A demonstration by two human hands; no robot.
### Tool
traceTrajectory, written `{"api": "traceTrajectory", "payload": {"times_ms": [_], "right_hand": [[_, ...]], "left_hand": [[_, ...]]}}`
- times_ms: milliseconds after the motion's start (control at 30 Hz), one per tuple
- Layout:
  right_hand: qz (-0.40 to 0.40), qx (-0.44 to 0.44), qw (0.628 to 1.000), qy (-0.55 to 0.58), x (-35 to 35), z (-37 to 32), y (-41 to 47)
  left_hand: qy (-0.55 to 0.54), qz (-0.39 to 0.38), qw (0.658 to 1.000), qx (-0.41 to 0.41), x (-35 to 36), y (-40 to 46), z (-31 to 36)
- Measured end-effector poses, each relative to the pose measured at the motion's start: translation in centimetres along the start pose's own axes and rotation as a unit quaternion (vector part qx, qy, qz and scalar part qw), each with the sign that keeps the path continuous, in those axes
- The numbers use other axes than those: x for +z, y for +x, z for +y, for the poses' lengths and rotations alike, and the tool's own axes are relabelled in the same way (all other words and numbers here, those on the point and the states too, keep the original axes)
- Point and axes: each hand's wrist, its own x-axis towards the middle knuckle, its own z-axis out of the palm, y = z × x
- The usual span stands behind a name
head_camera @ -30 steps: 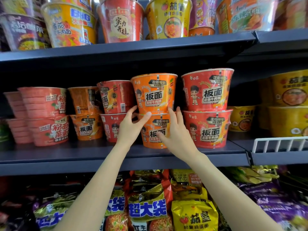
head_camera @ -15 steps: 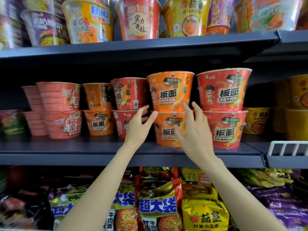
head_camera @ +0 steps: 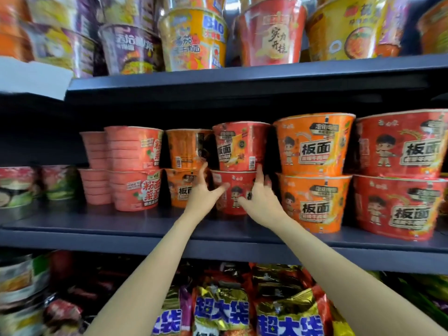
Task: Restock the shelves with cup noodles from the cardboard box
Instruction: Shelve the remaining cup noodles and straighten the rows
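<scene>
Paired stacks of cup noodles stand on the middle dark shelf (head_camera: 145, 229). My left hand (head_camera: 202, 194) and my right hand (head_camera: 263, 198) clasp the left and right sides of the lower red cup (head_camera: 234, 184), which stands on the shelf set back from the edge. A second red cup (head_camera: 240, 146) sits on top of it. An orange stack (head_camera: 312, 166) stands to its right, nearer the edge, and beyond that a red stack (head_camera: 400, 173). Another orange stack (head_camera: 184, 151) is to its left. The cardboard box is out of view.
Pink cups (head_camera: 133, 166) stand further left, and flatter bowls (head_camera: 21, 185) at the far left. The upper shelf (head_camera: 242, 78) carries large purple, yellow and red cups close overhead. Bagged noodles (head_camera: 223, 311) fill the shelf below my forearms.
Both hands have moved left from the orange stack to the red stack and closed around its lower cup. The view has shifted left and closer.
</scene>
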Motion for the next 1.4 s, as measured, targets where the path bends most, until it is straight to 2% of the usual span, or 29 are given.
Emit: {"api": "traceTrajectory", "payload": {"times_ms": [133, 400, 600, 733, 933, 1100, 1200, 1400], "right_hand": [[0.001, 0.032, 0.994, 0.109, 0.8, -0.7, 1.8], [0.012, -0.022, 0.998, 0.062, -0.2, -1.2, -1.9], [0.006, -0.058, 0.993, 0.099, -2.7, -0.6, -5.3], [-0.001, -0.053, 0.990, 0.129, -3.4, 0.1, -5.7], [-0.006, -0.063, 0.992, 0.114, -3.7, 0.5, -6.0], [0.002, -0.023, 0.984, 0.178, -2.9, 0.1, -4.8], [0.008, -0.013, 0.980, 0.200, -2.5, 0.3, -4.6], [0.086, -0.021, 0.983, 0.162, -1.0, 0.7, -5.7]], "left_hand": [[-0.036, -0.046, 0.998, -0.019, 0.5, 0.9, -0.7], [-0.074, -0.010, 0.997, 0.017, -1.3, -1.6, 0.0], [0.021, 0.052, 0.996, 0.064, -2.3, -5.1, 2.1], [0.046, 0.056, 0.996, 0.046, -1.9, -6.4, 3.0], [0.043, 0.053, 0.997, 0.022, -1.6, -6.9, 3.7], [0.093, 0.097, 0.991, 0.022, -0.9, -7.3, 4.1], [0.094, 0.066, 0.993, 0.020, -0.9, -6.9, 4.1], [-0.008, -0.079, 0.997, -0.011, -2.8, -3.2, 2.7]]}}
